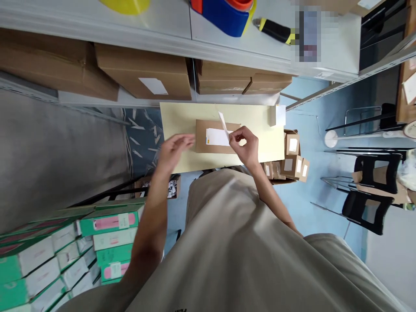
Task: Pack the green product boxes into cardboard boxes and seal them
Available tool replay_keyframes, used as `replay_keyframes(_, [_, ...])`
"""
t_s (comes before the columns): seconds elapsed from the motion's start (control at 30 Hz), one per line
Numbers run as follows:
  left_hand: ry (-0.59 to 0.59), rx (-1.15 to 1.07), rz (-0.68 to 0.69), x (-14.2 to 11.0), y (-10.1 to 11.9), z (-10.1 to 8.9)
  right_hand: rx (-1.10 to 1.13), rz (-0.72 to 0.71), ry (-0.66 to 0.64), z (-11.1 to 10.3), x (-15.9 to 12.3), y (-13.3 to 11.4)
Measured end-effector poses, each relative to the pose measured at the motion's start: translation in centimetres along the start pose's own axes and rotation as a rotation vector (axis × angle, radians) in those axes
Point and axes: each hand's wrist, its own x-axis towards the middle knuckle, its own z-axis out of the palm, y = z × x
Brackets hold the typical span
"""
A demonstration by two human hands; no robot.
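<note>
A brown cardboard box lies on the pale yellow work surface in front of me. On its top is a white label with a small blue and yellow mark at the left end. My right hand is over the box's right end, thumb and forefinger pinched on a thin white slip of paper that stands up, nearly edge-on to me. Just left of the box, my left hand points its stretched fingers toward it. The fingertips are slightly blurred, and nothing shows in that hand.
A small white box stands at the surface's right end. Above, a shelf carries a blue tape dispenser and a black-yellow cutter. Labelled cartons sit lower right. Green-and-white boxes are stacked lower left.
</note>
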Motion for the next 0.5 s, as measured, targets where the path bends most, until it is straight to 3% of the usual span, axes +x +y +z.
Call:
replay_keyframes(0.1, [-0.022,-0.03,-0.048,-2.0,-1.2,5.5,-0.101,-0.156,-0.135,0.9,-0.2,-0.2])
replay_keyframes(0.2, [0.006,-0.059,-0.056,-2.9,-1.7,8.6,-0.247,-0.289,-0.271,1.7,-0.5,0.2])
replay_keyframes(0.33, [0.049,-0.091,-0.043,-3.3,-1.2,10.1,-0.409,-0.357,-0.463,1.6,-0.7,1.0])
replay_keyframes(0.43, [0.056,-0.137,-0.045,-3.3,-0.9,10.4,-0.437,-0.346,-0.619,0.5,-0.8,1.7])
replay_keyframes(0.5, [0.04,-0.152,-0.053,-3.2,-0.7,10.4,-0.389,-0.315,-0.654,-0.8,-0.5,2.3])
